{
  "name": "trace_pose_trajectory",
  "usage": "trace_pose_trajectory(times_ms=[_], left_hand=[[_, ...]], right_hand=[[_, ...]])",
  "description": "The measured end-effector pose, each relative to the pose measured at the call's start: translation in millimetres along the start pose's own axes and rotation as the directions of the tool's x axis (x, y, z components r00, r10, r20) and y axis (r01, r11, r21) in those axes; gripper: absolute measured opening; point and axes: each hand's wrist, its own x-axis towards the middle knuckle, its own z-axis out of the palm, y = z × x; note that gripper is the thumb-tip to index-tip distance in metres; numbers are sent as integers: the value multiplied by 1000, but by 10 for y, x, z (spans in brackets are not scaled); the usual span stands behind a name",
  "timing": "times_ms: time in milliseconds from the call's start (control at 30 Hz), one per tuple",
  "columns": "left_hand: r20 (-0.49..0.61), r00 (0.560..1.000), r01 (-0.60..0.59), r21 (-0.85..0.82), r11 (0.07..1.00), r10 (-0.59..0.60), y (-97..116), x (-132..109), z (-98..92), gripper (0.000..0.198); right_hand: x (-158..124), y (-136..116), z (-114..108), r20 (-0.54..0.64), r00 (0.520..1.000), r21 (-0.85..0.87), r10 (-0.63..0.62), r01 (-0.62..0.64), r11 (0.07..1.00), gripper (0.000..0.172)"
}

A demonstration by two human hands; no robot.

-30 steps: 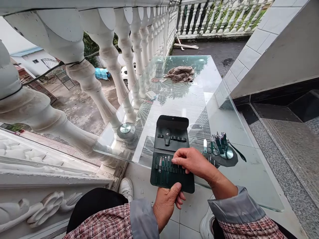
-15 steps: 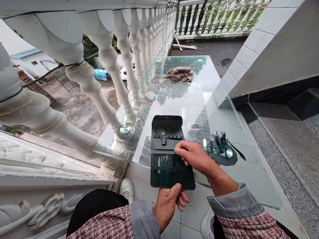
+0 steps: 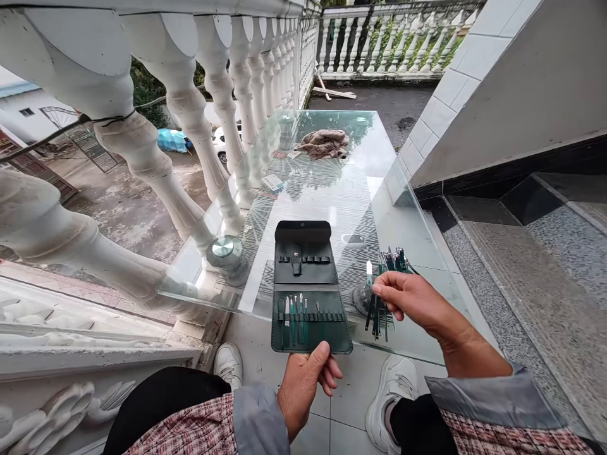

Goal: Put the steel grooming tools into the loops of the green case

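Note:
An unfolded dark green case point(image 3: 310, 335) shows its inside, with several slim tools point(image 3: 294, 316) in the loops of its lower panel. The loops of the upper panel hold no tools. My left hand point(image 3: 306, 382) grips the case's near edge, thumb on top. To the right of the case, my right hand point(image 3: 403, 297) is raised with thumb and forefinger pinched; whatever is between the fingertips is too small to make out. Behind and beside it, several metal and green tools point(image 3: 379, 316) stand near the glass table's edge, partly hidden by that hand.
Below the case is a glass table point(image 3: 322, 202), bearing a crumpled brown cloth point(image 3: 322, 144) and a small white packet point(image 3: 272, 183). A white balustrade point(image 3: 175, 114) runs along the left. Stone steps point(image 3: 545, 246) lie at the right.
My right hand has moved right, from over the case to beside the standing tools. The view has shifted a little to the right. My left hand still grips the case.

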Motion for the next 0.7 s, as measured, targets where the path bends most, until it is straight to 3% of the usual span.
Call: trace_pose_trajectory(times_ms=[167,300,400,500,567,700], left_hand=[[-23,1000,-1,14,1000,1,-8,13,6,56],[-15,1000,12,13,1000,-11,-43,29,-12,55],[-9,1000,15,8,1000,-15,-77,40,-29,56],[-12,1000,15,3,1000,-15,-103,50,-35,57],[-19,1000,16,3,1000,-15,-116,56,-32,57],[-35,999,8,-13,1000,-8,-132,64,-21,58]], right_hand=[[19,92,-37,-33,999,-194,17,-23,981,25],[39,113,-45,-103,994,-410,-30,-15,912,23],[21,71,-15,-211,969,-511,-132,6,860,23],[-33,-22,121,-286,921,-449,-264,114,886,24],[-72,-94,285,-225,931,-336,-288,203,920,26],[-87,-188,635,85,966,-310,-243,258,915,23]])
